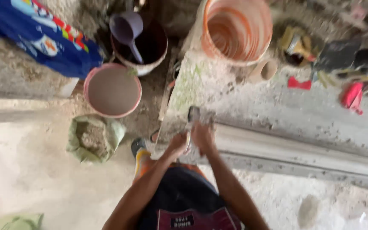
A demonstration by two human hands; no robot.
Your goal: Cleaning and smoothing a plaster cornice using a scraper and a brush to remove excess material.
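Left hand (176, 145) closed around the handle of a trowel (194, 116); right hand (203, 137) touching it, fingers curled over the same handle, exact grip blurred. Trowel blade lies on the near left corner of a grey slab (277, 110), close to the slab's left edge. Blade carries grey mortar.

Slab's near edge runs as a long pale ledge (303, 147) off to the right; bare slab surface lies open to the right of the hands. Orange bucket (237, 30) stands at the far end of the slab, well apart from the trowel.

Left of the slab edge, on the ground: pink basin (112, 90) of grey mix, dark bucket (141, 44) with a purple scoop (126, 27) beyond it, green sack (92, 138) nearer. Pale floor near left lies open. Red scraps (352, 96) far right.
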